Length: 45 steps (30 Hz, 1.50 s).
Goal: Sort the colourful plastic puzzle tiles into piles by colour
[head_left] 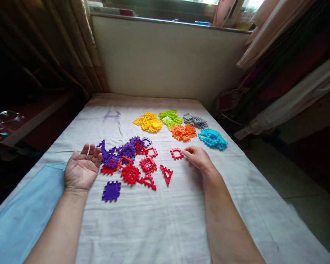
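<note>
My right hand (195,157) pinches the edge of a red square frame tile (176,154) with notched edges, at the right of the mixed pile. Palm up and fingers loosely apart, my left hand (83,168) rests beside the purple tiles (126,150) and holds nothing. Red tiles (131,173) lie among and in front of the purple ones, some overlapping. A red triangular tile (166,174) lies apart, between the pile and my right hand. Nearer to me is a single solid purple square tile (111,191).
Sorted piles lie farther back: yellow tiles (149,122), green tiles (170,118), grey tiles (195,120), orange tiles (184,132) and blue tiles (213,139). A light blue cloth-like sheet (41,209) lies at left on the white-covered surface (143,227). Curtains hang on both sides.
</note>
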Each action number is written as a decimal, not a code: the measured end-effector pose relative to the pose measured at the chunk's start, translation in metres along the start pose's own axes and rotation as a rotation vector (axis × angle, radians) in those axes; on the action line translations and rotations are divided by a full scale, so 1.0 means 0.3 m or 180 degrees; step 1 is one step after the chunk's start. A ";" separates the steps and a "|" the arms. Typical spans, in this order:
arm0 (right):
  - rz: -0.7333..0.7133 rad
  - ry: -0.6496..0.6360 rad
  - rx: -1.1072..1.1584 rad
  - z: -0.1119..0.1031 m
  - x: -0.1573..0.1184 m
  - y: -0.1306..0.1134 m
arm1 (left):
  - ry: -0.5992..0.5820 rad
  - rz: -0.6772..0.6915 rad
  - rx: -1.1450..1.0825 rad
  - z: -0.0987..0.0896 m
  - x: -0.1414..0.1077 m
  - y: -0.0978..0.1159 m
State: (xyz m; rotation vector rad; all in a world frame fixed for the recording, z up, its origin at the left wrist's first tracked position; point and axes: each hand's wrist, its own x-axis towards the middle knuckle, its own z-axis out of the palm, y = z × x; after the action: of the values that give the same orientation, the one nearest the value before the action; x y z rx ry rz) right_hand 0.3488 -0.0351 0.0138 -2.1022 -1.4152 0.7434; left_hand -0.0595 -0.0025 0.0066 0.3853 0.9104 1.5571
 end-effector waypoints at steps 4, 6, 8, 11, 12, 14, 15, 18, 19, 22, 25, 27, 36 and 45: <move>-0.0403 -0.0890 -0.0708 -0.012 -0.059 -0.098 | -0.0122 0.0016 -0.0016 -0.001 0.001 -0.002; -0.0478 -0.1350 -0.1201 -0.001 -0.097 -0.157 | -0.0080 -0.0047 -0.0142 0.005 -0.002 0.000; -0.0496 -0.1482 -0.1648 0.022 -0.136 -0.214 | -0.0001 -0.0129 -0.0293 0.013 -0.007 0.003; -0.0513 -0.1344 -0.2060 0.064 -0.185 -0.279 | 0.0024 -0.0181 -0.0416 0.018 -0.010 0.006; -0.0536 -0.1289 -0.2125 0.077 -0.197 -0.292 | 0.0007 -0.0181 -0.0430 0.016 -0.009 0.006; -0.0619 -0.1191 -0.2144 0.096 -0.208 -0.306 | -0.0049 -0.0177 -0.0444 0.010 -0.005 0.006; -0.0664 -0.1163 -0.2107 0.101 -0.208 -0.306 | -0.0082 -0.0182 -0.0447 0.006 -0.003 0.006; -0.0712 -0.1246 -0.1825 0.090 -0.185 -0.280 | -0.0127 -0.0198 -0.0445 0.000 0.000 0.005; -0.0695 -0.1266 -0.1701 0.078 -0.171 -0.264 | -0.0119 -0.0201 -0.0441 0.002 -0.001 0.005; -0.0583 -0.1050 -0.1427 0.028 -0.122 -0.205 | -0.0023 -0.0190 -0.0434 0.014 -0.009 0.006; -0.0281 -0.0515 -0.1295 -0.019 -0.076 -0.139 | 0.0077 -0.0176 -0.0417 0.029 -0.016 0.006; -0.0047 -0.0200 -0.1272 -0.034 -0.052 -0.099 | 0.0092 -0.0175 -0.0397 0.036 -0.019 0.006; -0.0241 0.0205 -0.1255 0.019 -0.031 -0.069 | 0.0068 -0.0150 -0.0405 0.034 -0.017 0.004; -0.0123 0.0275 -0.1488 -0.001 -0.037 -0.069 | 0.0033 -0.0165 -0.0400 0.032 -0.019 0.005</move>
State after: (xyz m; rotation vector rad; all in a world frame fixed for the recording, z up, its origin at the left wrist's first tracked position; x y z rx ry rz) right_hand 0.3317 -0.0386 0.0295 -2.4043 -1.7005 0.3183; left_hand -0.0527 -0.0045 0.0152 0.2622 0.8197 1.5609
